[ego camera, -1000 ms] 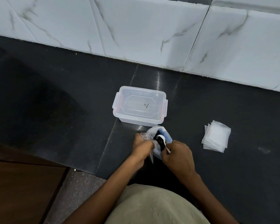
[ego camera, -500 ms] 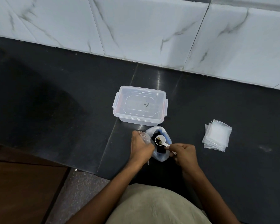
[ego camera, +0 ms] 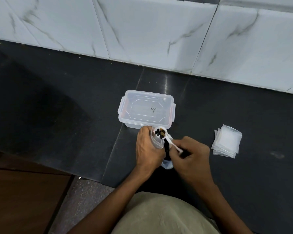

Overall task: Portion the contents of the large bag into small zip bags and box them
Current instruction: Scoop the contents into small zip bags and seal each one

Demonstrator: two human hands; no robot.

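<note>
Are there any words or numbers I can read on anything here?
Clear plastic box: one small dark handwritten mark on its lid, too small and scrawled to read.
Stack of small zip bags: no writing shows.
White scoop: no writing shows.

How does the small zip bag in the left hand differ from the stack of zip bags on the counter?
The small zip bag is gripped by the left hand and held up; the stack lies flat, untouched. The held bag has a loaded scoop at its mouth; the stack's bags look empty. Both are clear plastic.
</note>
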